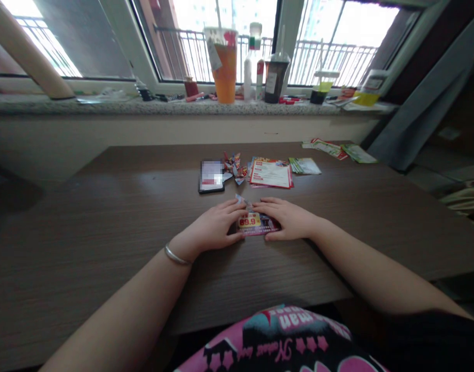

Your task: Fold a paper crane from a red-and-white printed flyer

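A small folded paper flyer (252,223), printed pink with a yellow "89.9" patch, lies on the table under my two hands. My left hand (221,223), with a silver bangle at the wrist, holds its left side, fingers over the top and thumb at the near edge. My right hand (289,217) holds the right side in the same way, its thumb bent at the lower corner. A whitish pointed flap sticks up beyond the fingertips. The fingers cover part of the paper.
Behind the hands are a phone (211,176), folded colourful paper pieces (236,166) and a stack of printed cards (271,173). Green-white leaflets (304,166) and more leaflets (328,148) lie right. Drinks, including an orange cup (225,72), line the windowsill (159,107).
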A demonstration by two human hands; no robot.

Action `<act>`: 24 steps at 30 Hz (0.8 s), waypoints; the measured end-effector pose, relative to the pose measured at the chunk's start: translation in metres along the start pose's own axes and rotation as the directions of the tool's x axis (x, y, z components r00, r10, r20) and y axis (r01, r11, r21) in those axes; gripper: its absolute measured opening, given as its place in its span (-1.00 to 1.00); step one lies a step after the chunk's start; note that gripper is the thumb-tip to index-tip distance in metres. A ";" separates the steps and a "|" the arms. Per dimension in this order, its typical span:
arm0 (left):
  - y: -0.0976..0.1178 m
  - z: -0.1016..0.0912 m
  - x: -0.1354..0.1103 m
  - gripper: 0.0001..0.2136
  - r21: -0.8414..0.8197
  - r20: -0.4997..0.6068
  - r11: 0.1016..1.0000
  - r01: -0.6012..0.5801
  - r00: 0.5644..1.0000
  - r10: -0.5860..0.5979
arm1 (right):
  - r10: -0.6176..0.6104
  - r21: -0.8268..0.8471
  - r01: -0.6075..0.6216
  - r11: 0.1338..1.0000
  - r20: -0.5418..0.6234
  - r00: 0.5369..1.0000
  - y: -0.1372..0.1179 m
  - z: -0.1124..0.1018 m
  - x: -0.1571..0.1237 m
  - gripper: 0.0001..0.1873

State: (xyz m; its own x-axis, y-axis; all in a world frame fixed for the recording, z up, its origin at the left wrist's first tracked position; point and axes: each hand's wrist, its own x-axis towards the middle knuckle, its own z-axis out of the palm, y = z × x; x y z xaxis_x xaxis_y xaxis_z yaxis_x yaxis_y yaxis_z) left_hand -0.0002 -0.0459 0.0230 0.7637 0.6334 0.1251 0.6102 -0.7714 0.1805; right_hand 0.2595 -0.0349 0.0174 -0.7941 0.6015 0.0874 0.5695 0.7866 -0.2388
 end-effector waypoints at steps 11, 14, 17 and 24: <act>-0.002 0.002 -0.001 -0.24 -0.014 0.017 0.997 0.074 0.997 -0.074 | -0.023 -0.054 0.022 0.998 -0.027 0.999 0.000 -0.008 0.000 -0.49; -0.003 0.003 -0.001 -0.23 -0.008 0.020 0.996 0.088 0.996 -0.088 | -0.027 -0.096 0.022 0.995 -0.042 0.999 -0.001 -0.009 0.000 -0.54; -0.005 0.005 -0.001 -0.19 0.003 0.019 0.996 0.086 0.996 -0.086 | -0.039 -0.143 0.035 0.989 -0.029 0.999 -0.003 -0.011 0.000 -0.58; -0.009 0.011 -0.002 -0.07 0.028 0.008 0.993 0.112 0.994 -0.112 | -0.025 -0.170 0.017 0.985 -0.046 0.999 -0.005 -0.016 -0.001 -0.66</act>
State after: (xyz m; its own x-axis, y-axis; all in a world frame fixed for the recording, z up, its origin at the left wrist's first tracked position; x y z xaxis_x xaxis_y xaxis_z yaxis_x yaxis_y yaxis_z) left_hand -0.0047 -0.0410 0.0105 0.6920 0.7154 0.0967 0.6974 -0.6971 0.1662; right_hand 0.2609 -0.0369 0.0339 -0.7977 0.5872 0.1377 0.5836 0.8091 -0.0692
